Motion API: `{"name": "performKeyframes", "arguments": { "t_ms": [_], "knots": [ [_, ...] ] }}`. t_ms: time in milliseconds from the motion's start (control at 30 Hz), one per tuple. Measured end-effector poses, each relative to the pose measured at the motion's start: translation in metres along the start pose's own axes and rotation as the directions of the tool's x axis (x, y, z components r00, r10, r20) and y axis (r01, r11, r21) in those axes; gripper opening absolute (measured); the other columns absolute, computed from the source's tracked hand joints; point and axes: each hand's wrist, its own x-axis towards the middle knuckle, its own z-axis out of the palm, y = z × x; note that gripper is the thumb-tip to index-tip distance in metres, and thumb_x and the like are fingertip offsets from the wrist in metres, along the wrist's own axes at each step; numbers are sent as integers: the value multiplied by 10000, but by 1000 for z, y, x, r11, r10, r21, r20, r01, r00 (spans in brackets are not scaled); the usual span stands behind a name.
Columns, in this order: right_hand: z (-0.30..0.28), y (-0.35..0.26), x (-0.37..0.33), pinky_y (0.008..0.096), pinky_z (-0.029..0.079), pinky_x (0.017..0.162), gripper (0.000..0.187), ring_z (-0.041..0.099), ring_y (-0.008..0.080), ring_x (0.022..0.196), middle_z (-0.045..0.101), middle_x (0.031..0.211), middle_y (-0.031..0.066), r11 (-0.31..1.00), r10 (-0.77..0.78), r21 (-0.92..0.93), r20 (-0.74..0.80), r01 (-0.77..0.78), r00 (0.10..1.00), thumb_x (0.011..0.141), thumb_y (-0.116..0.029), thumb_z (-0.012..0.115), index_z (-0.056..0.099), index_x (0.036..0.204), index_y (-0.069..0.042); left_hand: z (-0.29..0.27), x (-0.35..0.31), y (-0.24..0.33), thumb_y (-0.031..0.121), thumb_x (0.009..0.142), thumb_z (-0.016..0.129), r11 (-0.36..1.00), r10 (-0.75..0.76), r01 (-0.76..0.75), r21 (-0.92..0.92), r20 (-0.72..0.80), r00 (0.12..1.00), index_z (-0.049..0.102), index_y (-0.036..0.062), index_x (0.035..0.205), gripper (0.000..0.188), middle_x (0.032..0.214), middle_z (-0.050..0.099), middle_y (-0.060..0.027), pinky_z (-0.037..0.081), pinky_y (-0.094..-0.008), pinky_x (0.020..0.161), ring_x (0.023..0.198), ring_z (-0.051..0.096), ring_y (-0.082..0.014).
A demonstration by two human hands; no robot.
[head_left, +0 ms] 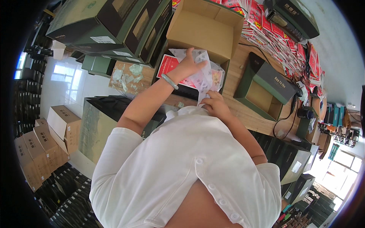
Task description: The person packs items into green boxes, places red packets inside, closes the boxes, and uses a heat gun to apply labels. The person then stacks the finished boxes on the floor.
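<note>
An open cardboard box [205, 28] with a plain brown inside stands on the table before me. White patterned tissue paper [203, 76] lies across it, over a red printed card [166, 64] and other contents that I cannot make out. My left hand [187, 67], a pale bangle on its wrist, is over the tissue with thumb and fingers apart. At the near side of the box, my right hand [216, 104] pinches the lower end of the tissue between its fingers.
Dark green boxes [114, 30] are stacked at the left. To the right sits an open green box [262, 89], beside a black cable [289, 117]. Many red printed packets [273, 41] are heaped at the far right. Brown cartons [62, 129] stand on the floor at left.
</note>
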Motion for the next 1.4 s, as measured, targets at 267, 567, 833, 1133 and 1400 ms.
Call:
{"name": "performKeyframes", "arguments": {
  "t_ms": [267, 567, 833, 1133, 1400],
  "knots": [
    [-18, 3, -6, 404, 382, 1037, 150, 506, 311, 1163, 564, 1311, 75, 995, 55, 81, 12, -56, 998, 805, -55, 647, 702, 931, -117, -109, -92, 16, -39, 825, 546, 981, 57, -105, -166, -271, 961, 524, 126, 1355, 555, 784, 496, -3, 385, -233, 600, 648, 417, -80],
    [17, 38, -6, 410, 378, 1034, 241, 506, 324, 1174, 589, 1240, 98, 995, 78, 48, 87, -82, 993, 869, -89, 600, 625, 1108, -109, -116, -164, -41, 54, 803, 566, 881, -191, 226, 415, -125, 974, 559, 283, 1342, 585, 885, 613, -130, 485, -424, 685, 715, 587, -307],
    [-20, 9, 8, 396, 386, 1024, 389, 534, 347, 1137, 544, 1292, 133, 999, 40, -30, 174, -35, 984, 849, -277, 691, 613, 1176, -81, -107, -137, -5, 84, 731, 635, 647, 352, -263, 715, 26, 936, 632, 167, 1205, 481, 1110, 597, -92, 435, -445, 912, 1068, 530, -313],
    [33, 13, 32, 449, 467, 932, 472, 563, 380, 1144, 575, 1240, 214, 975, 207, -8, 414, -223, 887, 914, -445, 603, 652, 1179, -58, -84, -118, -17, 443, 962, 530, 746, 48, -371, 553, 511, 858, 687, 126, 1101, 380, 1037, 672, -111, 449, -434, 912, 1002, 623, -312],
    [33, 6, 61, 468, 503, 839, 627, 658, 402, 942, 689, 981, 247, 922, 289, 44, 583, -385, 759, 977, -574, 410, 704, 1044, -24, -89, -82, -35, 734, 914, 333, 620, -455, -251, 743, 602, 656, 717, 114, 1071, 746, 1057, 712, -136, 490, -470, 887, 1005, 657, -357]
  ]
}}
